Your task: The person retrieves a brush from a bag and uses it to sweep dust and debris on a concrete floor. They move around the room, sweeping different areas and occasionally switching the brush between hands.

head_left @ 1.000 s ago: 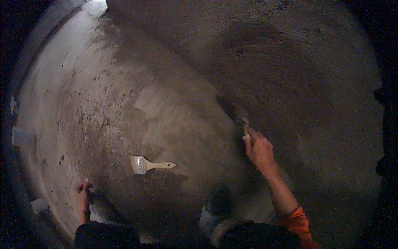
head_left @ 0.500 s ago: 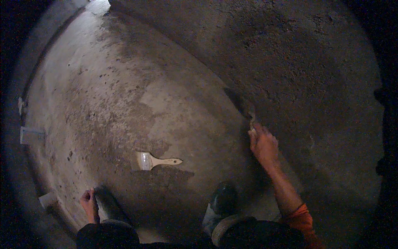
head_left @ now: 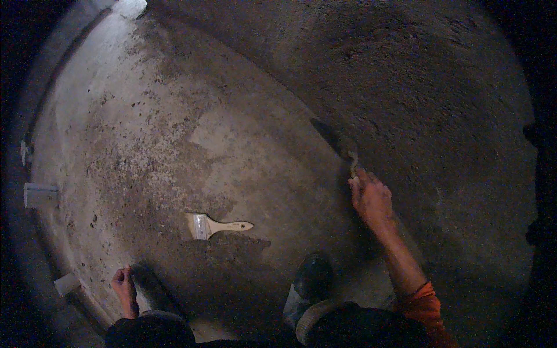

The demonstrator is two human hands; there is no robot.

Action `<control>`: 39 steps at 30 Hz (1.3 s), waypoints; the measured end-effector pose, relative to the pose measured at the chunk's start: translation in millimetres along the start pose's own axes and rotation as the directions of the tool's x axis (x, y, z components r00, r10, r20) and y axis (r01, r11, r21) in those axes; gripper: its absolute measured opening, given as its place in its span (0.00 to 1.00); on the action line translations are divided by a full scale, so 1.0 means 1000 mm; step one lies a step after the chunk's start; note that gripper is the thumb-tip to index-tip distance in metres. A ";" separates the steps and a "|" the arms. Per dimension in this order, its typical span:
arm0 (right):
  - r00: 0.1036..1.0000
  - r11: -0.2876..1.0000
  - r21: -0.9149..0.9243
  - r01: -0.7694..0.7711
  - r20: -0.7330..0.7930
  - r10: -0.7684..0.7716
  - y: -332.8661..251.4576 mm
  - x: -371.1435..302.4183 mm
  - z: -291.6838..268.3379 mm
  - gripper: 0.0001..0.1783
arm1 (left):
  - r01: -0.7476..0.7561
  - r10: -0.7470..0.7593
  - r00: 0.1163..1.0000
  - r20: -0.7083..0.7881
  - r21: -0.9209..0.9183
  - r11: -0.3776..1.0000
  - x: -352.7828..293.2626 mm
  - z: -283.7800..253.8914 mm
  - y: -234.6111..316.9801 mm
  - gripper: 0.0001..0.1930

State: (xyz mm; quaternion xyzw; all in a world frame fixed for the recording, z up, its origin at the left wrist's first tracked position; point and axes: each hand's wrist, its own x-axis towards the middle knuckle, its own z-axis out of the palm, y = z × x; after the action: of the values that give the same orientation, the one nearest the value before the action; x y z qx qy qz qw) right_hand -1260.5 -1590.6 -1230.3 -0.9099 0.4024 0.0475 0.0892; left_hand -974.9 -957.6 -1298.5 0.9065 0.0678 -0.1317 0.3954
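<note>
My right hand (head_left: 372,200) grips the handle of a trowel (head_left: 329,136). Its dark, pointed blade lies along the seam where the pale floor meets the rough dark wall. A flat paintbrush (head_left: 212,226) with a pale wooden handle and a metal band rests on the floor between my hands, touched by neither. Down by my left knee, my left hand (head_left: 125,287) is closed, thumb and fingers drawn together; whatever may be between them is too small to make out.
Crumbs and dark grit cover the floor (head_left: 156,139). The rough wall (head_left: 418,110) rises on the right. My dark boot (head_left: 313,278) stands below the brush. Two pale block-like pieces (head_left: 40,195) sit along the left edge. A bright patch (head_left: 130,7) shows at the far end.
The view has shifted slightly, moving the floor and brush a little leftward. Both hands stay almost where they were, the right one still holding the trowel against the seam.
</note>
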 end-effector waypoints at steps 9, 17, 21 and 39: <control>0.999 1.000 -0.017 0.016 0.045 -0.015 -0.012 0.017 0.010 0.21 | 0.021 -0.021 0.999 0.026 -0.001 1.000 -0.003 0.001 0.022 0.19; 0.992 0.996 0.092 -0.020 0.123 0.009 -0.004 -0.038 0.026 0.22 | -0.021 0.027 0.998 -0.050 0.114 0.993 -0.003 0.001 0.021 0.18; 0.997 0.992 0.114 -0.061 0.051 0.055 0.027 -0.052 0.025 0.22 | 0.034 -0.033 0.999 -0.018 0.092 0.995 -0.004 -0.001 0.020 0.17; 0.993 0.986 0.159 -0.058 0.113 0.040 0.028 0.006 0.006 0.21 | -0.017 0.014 0.999 0.034 0.094 0.995 -0.005 0.007 0.026 0.17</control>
State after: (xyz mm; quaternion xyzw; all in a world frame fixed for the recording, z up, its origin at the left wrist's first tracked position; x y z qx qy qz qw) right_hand -1277.7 -1612.3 -1241.1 -0.8854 0.4218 0.0667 0.1836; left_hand -974.7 -980.9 -1283.3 0.9223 0.0479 -0.1465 0.3543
